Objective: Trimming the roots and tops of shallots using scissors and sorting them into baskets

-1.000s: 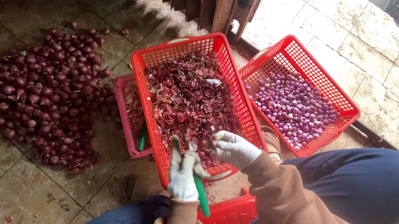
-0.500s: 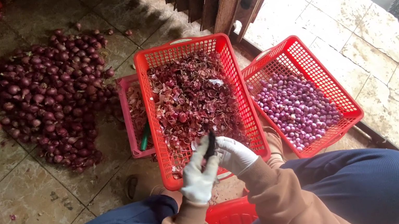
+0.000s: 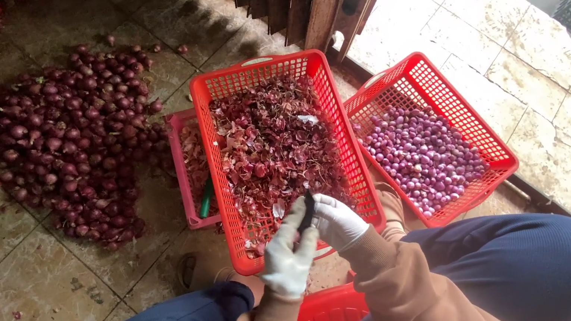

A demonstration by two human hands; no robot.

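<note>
White-gloved left hand [image 3: 287, 257] and right hand [image 3: 336, 221] (both curled) gripping dark knife [image 3: 306, 212], over red basket [image 3: 265, 73] w/ peels.

My left hand [image 3: 286, 257], in a white glove, is raised in front of me with the fingers curled inward. My right hand [image 3: 336, 222], gloved the same, sits just beside it and a little farther out, fingers closed, touching the left at the fingertips. Both forearms, in brown sleeves, angle in from my body and meet between my knees.
</note>
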